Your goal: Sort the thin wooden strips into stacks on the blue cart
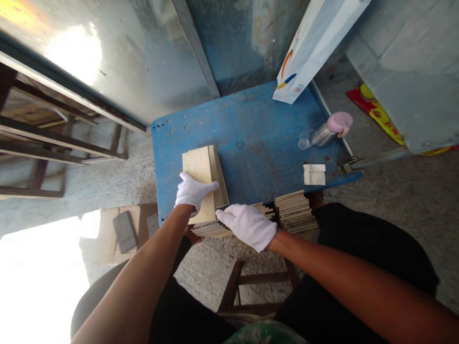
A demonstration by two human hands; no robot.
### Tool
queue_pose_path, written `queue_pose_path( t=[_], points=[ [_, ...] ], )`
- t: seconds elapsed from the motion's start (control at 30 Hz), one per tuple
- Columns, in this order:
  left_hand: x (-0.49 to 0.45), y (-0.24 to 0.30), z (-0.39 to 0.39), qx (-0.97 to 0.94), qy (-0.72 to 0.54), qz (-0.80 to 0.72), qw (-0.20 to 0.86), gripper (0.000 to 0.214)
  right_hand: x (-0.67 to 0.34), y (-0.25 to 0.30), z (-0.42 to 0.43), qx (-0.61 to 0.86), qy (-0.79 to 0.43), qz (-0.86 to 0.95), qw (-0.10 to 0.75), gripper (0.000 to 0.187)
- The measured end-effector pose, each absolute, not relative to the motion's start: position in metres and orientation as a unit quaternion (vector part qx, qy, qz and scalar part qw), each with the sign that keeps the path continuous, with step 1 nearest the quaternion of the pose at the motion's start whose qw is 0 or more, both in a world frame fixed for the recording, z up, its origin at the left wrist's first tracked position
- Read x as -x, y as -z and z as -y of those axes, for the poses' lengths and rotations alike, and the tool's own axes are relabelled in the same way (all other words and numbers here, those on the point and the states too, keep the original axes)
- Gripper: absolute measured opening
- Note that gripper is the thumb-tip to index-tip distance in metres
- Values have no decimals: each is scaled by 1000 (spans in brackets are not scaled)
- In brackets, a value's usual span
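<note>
Squaring-up, I judge: left hand (193, 191) clamped on the board stack (201, 165) at the desk's (258, 143) near-left edge, right hand (247, 224) flat and open beside it; next wants even pressure.

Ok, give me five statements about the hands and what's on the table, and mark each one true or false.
1. The left hand and right hand wear white gloves. True.
2. The left hand rests on metal plates. False: it rests on a stack of thin wooden boards.
3. The table is blue on top. True.
4. The pink-capped bottle stands upright. False: it lies on its side near the table's right edge.
5. A second stack of boards sits at the table's near edge, to the right of the right hand. True.
</note>
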State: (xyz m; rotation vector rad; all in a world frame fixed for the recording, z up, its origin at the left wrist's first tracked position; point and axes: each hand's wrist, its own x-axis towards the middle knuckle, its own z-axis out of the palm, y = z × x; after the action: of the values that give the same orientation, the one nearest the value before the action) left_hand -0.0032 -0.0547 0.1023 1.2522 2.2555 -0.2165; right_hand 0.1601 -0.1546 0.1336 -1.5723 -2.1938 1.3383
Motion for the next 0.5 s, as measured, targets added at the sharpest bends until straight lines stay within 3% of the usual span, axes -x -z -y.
queue_pose_path(
  t=[0.5],
  points=[
    [-10,-76,28,-451,66,-851,261,137,-159,-130,164,502,-465,727,48,39]
  ],
)
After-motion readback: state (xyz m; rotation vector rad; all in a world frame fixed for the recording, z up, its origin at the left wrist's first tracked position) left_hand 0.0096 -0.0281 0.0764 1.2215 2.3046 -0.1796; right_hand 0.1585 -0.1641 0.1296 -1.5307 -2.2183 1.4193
